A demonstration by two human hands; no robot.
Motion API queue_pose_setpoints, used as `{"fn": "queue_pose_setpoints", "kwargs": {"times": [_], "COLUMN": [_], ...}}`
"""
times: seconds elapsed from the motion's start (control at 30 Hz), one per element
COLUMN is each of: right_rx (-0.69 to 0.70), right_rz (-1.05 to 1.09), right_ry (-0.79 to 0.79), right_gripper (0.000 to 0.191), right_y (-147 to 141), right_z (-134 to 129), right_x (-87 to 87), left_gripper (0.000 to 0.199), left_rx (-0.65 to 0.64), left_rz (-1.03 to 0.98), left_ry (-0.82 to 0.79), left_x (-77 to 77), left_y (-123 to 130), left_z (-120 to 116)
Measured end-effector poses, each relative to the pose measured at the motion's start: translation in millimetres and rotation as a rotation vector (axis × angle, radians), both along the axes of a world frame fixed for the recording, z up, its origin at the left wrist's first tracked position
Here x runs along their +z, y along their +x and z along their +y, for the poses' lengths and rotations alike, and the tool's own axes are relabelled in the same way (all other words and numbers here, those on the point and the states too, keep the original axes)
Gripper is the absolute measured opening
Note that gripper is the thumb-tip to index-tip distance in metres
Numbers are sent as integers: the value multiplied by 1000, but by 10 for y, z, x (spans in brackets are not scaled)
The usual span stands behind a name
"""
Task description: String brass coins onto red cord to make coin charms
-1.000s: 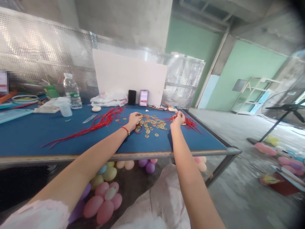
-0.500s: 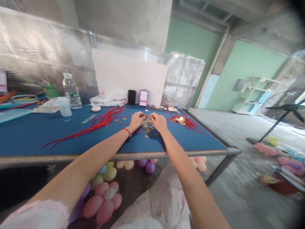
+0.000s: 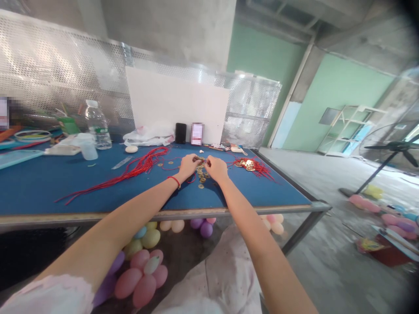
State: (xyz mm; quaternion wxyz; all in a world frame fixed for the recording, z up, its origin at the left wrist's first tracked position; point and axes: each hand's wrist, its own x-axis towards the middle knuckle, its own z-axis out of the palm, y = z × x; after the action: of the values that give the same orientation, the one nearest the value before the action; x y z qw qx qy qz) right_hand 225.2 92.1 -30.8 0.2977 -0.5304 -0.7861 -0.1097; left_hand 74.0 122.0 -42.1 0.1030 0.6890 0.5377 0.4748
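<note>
Both hands meet over the middle of the blue tabletop [image 3: 163,192]. My left hand [image 3: 189,166], with a red cord bracelet at its wrist, is closed in a pinch on a small brass-coloured coin. Close to it, my right hand [image 3: 216,169] pinches what looks like a thin red cord, partly hidden by the fingers. Loose coins [image 3: 200,186] with centre holes lie in a scattered pile below the hands. To the left stretches a long bundle of red cords [image 3: 144,164]. At the right rests a heap of gold coins [image 3: 249,165] tied with red cords.
Two phones [image 3: 180,133] lean upright against a white board [image 3: 176,96] at the back. A plastic bag [image 3: 149,136], a clear bottle [image 3: 97,126] and a plastic cup [image 3: 88,148] stand back left. Balloons [image 3: 144,279] lie under the table; a fan [image 3: 394,147] is at right.
The fingertips of both hands have shifted slightly, the right fingers curling in more and drawing a little apart from the left. Everything on the table stays in place.
</note>
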Motion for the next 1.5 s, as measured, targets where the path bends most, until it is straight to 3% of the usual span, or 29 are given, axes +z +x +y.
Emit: {"fn": "queue_pose_setpoints", "kwargs": {"times": [1.5], "right_rx": [-40], "right_rz": [18], "right_ry": [-46], "right_gripper": [14], "right_y": [-33], "right_z": [-22], "right_x": [15], "left_gripper": [7], "left_rx": [-17], "left_rz": [33], "left_ry": [30], "left_x": [23], "left_y": [54], "left_z": [-59]}}
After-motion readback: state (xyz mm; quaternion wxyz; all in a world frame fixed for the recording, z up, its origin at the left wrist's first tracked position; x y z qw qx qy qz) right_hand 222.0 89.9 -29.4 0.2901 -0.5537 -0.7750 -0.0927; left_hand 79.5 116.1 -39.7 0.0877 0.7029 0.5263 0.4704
